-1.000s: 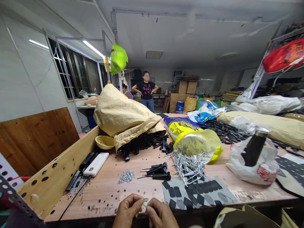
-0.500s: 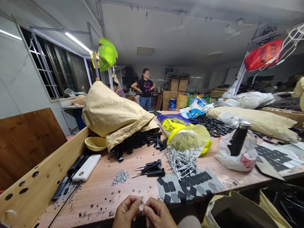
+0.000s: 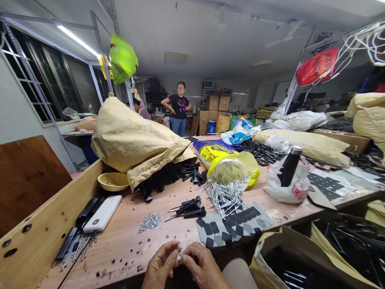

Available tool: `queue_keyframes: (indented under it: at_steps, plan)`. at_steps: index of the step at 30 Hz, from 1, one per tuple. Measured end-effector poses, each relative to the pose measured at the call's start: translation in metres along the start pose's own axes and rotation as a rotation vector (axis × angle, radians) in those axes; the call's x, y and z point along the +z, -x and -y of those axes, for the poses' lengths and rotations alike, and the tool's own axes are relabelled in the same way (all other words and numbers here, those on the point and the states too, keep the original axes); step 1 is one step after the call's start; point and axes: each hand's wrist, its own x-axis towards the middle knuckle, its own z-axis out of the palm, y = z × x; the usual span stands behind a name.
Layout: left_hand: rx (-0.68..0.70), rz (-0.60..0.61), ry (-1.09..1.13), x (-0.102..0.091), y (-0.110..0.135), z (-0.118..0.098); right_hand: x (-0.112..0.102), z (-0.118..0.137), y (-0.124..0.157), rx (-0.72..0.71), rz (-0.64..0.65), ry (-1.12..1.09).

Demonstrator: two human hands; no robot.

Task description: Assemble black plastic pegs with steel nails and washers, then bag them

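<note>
At the table's near edge, my left hand [image 3: 161, 265] and my right hand [image 3: 204, 267] meet with fingertips pinched together. Between them shows a small whitish piece [image 3: 179, 256], too small and covered to name. Just beyond lies a heap of small metal nuts [image 3: 149, 222]. To its right rest several black plastic parts with metal rods [image 3: 189, 208]. A pile of long silvery screws or nails [image 3: 225, 196] spills from a yellow and blue bag [image 3: 216, 152]. Right of my hands is a grey sheet with black pads [image 3: 236, 224].
A big brown paper sack [image 3: 132, 132] spills black parts on the left, near a yellow bowl [image 3: 112, 182] and a white power bank [image 3: 104, 212]. A dark bottle [image 3: 290, 168] stands in a plastic bag. Open sacks [image 3: 282, 257] sit at lower right. A person [image 3: 179, 106] stands behind.
The view has turned right and tilted down slightly, so the table's contents shift left and upward. My hands stay pinched together at the same place. The standing person's head has turned.
</note>
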Motion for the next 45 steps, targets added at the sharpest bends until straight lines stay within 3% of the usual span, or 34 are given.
queue_keyframes:
  at_steps: [7, 11, 15, 19, 21, 23, 25, 28, 31, 34, 37, 40, 42, 45]
  plan:
    - [0.022, 0.019, 0.001, -0.006, -0.001, 0.01, 0.003, -0.003, 0.006, -0.035, -0.007, 0.035]
    - [0.019, -0.053, 0.012, -0.009, 0.003, 0.006, -0.014, -0.006, 0.01, -0.024, -0.098, 0.086]
    - [0.018, -0.134, -0.004, -0.015, 0.007, 0.0, -0.065, -0.021, 0.013, 0.025, -0.243, 0.32]
    - [0.022, -0.157, -0.027, -0.024, 0.005, 0.002, -0.144, -0.038, 0.014, 0.281, -0.354, 0.752]
    - [0.036, -0.156, -0.026, -0.025, 0.003, 0.004, -0.181, -0.041, 0.013, 0.402, -0.41, 0.859]
    - [0.033, -0.154, -0.027, -0.024, 0.002, 0.005, -0.2, -0.039, 0.009, 0.461, -0.451, 0.878]
    - [0.012, -0.15, -0.039, -0.022, 0.002, 0.004, -0.194, -0.035, 0.006, 0.481, -0.435, 0.878]
    - [-0.024, -0.128, -0.073, -0.019, 0.005, -0.003, -0.143, -0.03, 0.005, 0.397, -0.27, 0.792]
    - [-0.033, -0.094, -0.109, -0.022, 0.009, -0.009, -0.088, -0.027, 0.01, 0.197, -0.071, 0.378]
    - [-0.021, -0.086, -0.136, -0.029, 0.01, -0.01, -0.065, -0.028, 0.015, 0.179, -0.097, 0.058]
    - [0.001, -0.096, -0.154, -0.034, 0.008, -0.007, -0.069, -0.03, 0.018, 0.219, -0.112, -0.045]
    - [0.038, -0.105, -0.15, -0.036, 0.002, -0.005, -0.086, -0.03, 0.026, 0.234, -0.115, -0.051]
    - [0.066, -0.114, -0.164, -0.037, -0.006, -0.006, -0.11, -0.034, 0.037, 0.233, -0.136, 0.017]
    - [0.169, -0.152, -0.307, -0.047, -0.022, -0.009, -0.167, -0.061, 0.069, 0.258, -0.2, 0.238]
